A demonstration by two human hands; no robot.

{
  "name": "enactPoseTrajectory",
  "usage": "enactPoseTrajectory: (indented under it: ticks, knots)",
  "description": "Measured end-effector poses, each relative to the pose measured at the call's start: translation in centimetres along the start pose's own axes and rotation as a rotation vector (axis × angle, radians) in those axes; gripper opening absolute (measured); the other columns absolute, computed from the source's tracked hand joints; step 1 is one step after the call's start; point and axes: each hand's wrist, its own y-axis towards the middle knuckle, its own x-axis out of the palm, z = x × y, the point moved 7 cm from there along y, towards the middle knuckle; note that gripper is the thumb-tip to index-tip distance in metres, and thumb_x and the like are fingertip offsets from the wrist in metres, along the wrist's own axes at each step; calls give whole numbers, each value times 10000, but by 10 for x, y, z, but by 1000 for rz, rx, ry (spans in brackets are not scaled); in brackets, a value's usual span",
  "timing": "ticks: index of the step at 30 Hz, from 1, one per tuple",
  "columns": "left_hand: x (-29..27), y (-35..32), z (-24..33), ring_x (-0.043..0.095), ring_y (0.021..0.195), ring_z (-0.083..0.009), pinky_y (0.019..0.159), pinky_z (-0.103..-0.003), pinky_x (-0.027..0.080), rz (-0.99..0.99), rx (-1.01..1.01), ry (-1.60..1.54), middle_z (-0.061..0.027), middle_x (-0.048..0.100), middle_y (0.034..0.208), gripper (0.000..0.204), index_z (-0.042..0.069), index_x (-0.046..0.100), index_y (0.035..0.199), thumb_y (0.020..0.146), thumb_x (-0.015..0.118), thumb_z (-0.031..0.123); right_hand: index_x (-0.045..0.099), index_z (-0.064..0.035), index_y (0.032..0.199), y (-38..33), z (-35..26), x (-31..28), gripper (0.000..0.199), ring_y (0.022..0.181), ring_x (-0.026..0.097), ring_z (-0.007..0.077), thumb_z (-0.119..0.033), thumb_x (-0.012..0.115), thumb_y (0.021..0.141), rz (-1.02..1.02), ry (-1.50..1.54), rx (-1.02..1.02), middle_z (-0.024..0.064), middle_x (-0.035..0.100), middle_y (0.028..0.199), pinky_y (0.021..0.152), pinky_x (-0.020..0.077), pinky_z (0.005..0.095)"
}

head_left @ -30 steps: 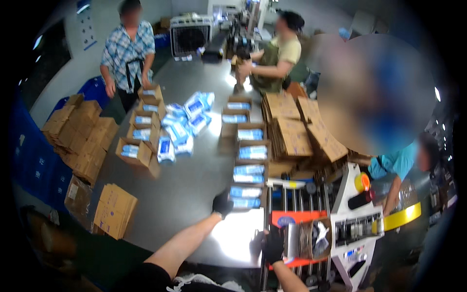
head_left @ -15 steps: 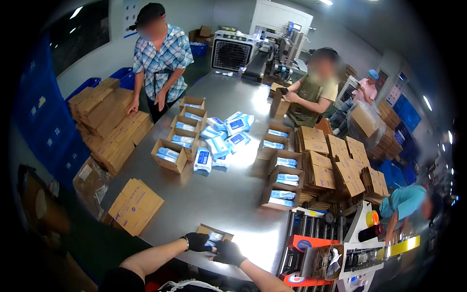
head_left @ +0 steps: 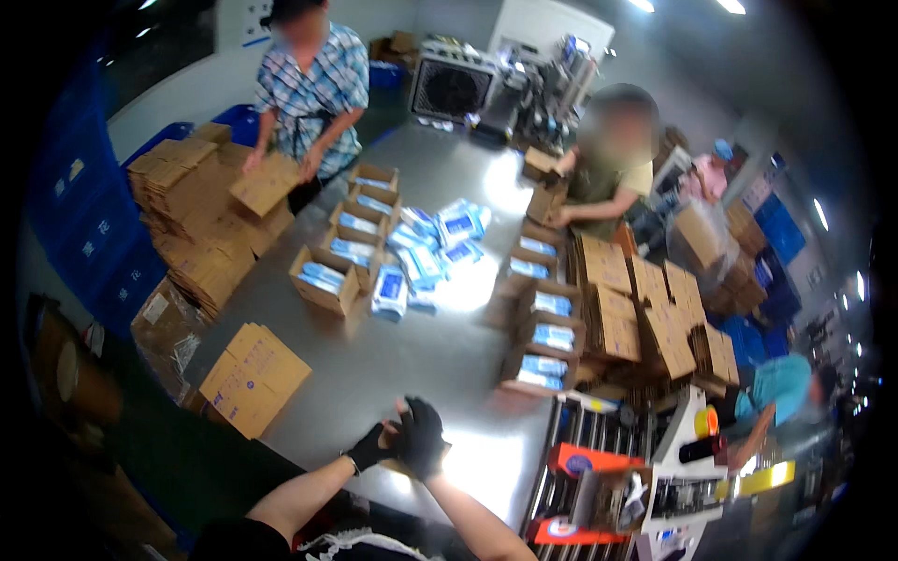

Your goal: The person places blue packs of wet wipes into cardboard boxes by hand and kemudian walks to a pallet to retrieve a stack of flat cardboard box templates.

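Observation:
My left hand (head_left: 372,447), in a black fingerless glove with a band at the wrist, is at the near edge of the metal table (head_left: 374,365). My right hand (head_left: 421,441), gloved alike, is raised beside it and overlaps its fingers. Between them is a small brown carton (head_left: 397,465), nearly all hidden behind the hands. Both hands look closed around it, though blur softens the fingers. Further up the table lies a heap of blue-and-white soft packs (head_left: 423,266). Left of the heap stands a row of open cartons (head_left: 323,292) with such packs inside.
Another row of filled open cartons (head_left: 547,341) lines the table's right side, next to stacked flat cartons (head_left: 608,323). A roller conveyor machine (head_left: 589,458) adjoins the right edge. Flat cartons (head_left: 254,379) lie at the left edge. Two co-workers (head_left: 313,84) (head_left: 608,178) handle cartons across the table.
My right hand has risen and turned over the small carton, hiding the packs seen in it earlier. The co-worker at the left has lifted a flat carton off the stack.

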Motion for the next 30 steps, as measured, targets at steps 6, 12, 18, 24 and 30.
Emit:
enactPoseTrajectory:
  ticks: [6, 12, 18, 24, 30]
  knots:
    - [114, 3, 1, 555, 1060, -272, 932, -376, 443, -56, -87, -215, -137, 562, 1153, 594, 39, 467, 1270, 777, 709, 266, 540, -100, 1276, -121, 45, -5, 588, 1262, 437, 289, -502, 560, 848, -228, -40, 412, 92, 547, 1289, 1091, 168, 572]
    - [161, 126, 59, 554, 1093, -355, 947, -429, 442, -138, 99, 694, -180, 558, 1199, 560, 30, 486, 1274, 783, 662, 233, 572, -185, 1162, -212, 184, -98, 448, 1200, 474, 268, -426, 598, 785, -256, -177, 403, 75, 549, 1263, 1057, 239, 546]
    - [126, 273, 152, 612, 825, -352, 690, -470, 480, 186, 157, 1054, -175, 589, 937, 258, 139, 596, 1043, 808, 612, 245, 544, -105, 1241, -249, 227, -138, 491, 1270, 425, 341, -246, 612, 777, -186, -70, 470, 155, 498, 1323, 1073, 268, 523]
    - [110, 208, 151, 617, 766, -348, 660, -478, 471, 79, 243, 1036, -159, 604, 853, 160, 113, 630, 803, 840, 548, 246, 479, -19, 1283, -252, 223, -142, 565, 1215, 471, 366, -186, 650, 771, -23, -72, 418, 189, 505, 1299, 1048, 345, 455]
    - [31, 51, 150, 624, 717, -333, 638, -457, 482, -199, 57, 1175, -140, 607, 789, 201, 118, 643, 801, 859, 550, 286, 432, -6, 1325, -129, 164, -62, 829, 1173, 496, 369, -374, 791, 676, -57, 277, 335, 198, 500, 1299, 997, 401, 416]
